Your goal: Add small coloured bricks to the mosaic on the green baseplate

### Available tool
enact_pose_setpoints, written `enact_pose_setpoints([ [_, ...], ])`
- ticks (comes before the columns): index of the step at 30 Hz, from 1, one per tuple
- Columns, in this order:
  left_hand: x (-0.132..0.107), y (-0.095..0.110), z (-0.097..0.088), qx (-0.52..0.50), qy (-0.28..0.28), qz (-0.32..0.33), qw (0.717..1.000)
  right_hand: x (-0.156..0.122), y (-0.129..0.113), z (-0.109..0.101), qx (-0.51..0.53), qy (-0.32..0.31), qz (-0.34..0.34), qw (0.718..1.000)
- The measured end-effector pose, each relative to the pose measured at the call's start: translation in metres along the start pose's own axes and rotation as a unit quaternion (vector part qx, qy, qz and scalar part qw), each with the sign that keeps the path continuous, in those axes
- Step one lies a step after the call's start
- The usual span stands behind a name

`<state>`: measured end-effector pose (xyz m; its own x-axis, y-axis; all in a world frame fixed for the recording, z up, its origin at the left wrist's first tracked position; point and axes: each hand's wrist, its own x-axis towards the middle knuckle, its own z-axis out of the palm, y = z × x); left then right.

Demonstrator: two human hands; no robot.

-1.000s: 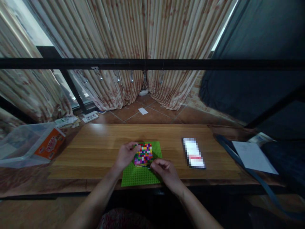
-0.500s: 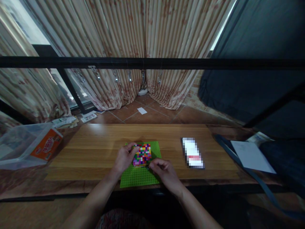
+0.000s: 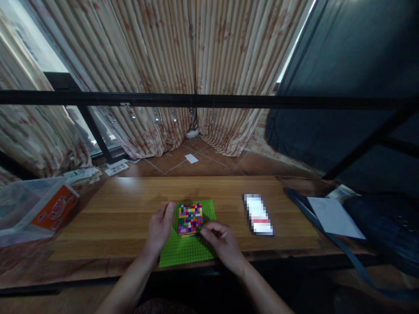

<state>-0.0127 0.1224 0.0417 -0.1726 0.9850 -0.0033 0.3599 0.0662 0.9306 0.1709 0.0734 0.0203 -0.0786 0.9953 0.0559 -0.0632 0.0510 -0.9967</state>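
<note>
A green studded baseplate (image 3: 190,248) lies on the wooden table (image 3: 131,205) near its front edge. A square block of small multicoloured bricks (image 3: 190,218) sits on the plate's far half. My left hand (image 3: 160,226) rests at the plate's left edge beside the block, fingers stretched out and lying flat. My right hand (image 3: 218,243) is at the block's near right corner, fingers curled into a pinch; whatever they pinch is too small to make out.
A phone (image 3: 258,214) with a blurred screen lies right of the plate. A clear plastic bin with an orange box (image 3: 39,209) stands at the far left. White paper (image 3: 330,211) and a dark strap lie at the right. A black bar (image 3: 209,101) crosses the view.
My left hand has left the block's top left corner, its fingers uncurling to lie flat beside the plate. My right hand stayed put. The camera tilted slightly.
</note>
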Motion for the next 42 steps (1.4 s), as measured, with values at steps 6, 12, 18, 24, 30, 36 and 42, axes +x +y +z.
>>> enact_pose_setpoints([
  [6,-0.039,0.024,0.004,-0.188,-0.131,-0.156,0.961,-0.001,-0.007,0.001,-0.051,0.023,-0.071,0.996],
  [12,-0.046,0.039,0.004,-0.203,-0.189,-0.140,0.951,-0.004,-0.014,0.001,-0.045,0.024,-0.106,0.993],
  [18,-0.055,0.041,0.015,-0.195,-0.254,-0.157,0.934,-0.007,-0.018,-0.001,-0.030,-0.018,-0.119,0.992],
  [24,-0.062,0.043,0.019,-0.220,-0.285,-0.143,0.922,-0.008,-0.024,-0.002,-0.022,-0.083,-0.098,0.992],
  [30,-0.062,0.040,0.022,-0.237,-0.284,-0.147,0.918,-0.008,-0.023,0.002,0.075,-0.085,-0.031,0.993],
  [36,-0.061,0.035,0.023,-0.254,-0.278,-0.162,0.912,-0.009,-0.027,0.003,0.107,-0.097,-0.019,0.989],
  [42,-0.055,0.034,0.016,-0.255,-0.219,-0.153,0.929,-0.007,-0.020,-0.005,0.011,-0.015,-0.051,0.999],
])
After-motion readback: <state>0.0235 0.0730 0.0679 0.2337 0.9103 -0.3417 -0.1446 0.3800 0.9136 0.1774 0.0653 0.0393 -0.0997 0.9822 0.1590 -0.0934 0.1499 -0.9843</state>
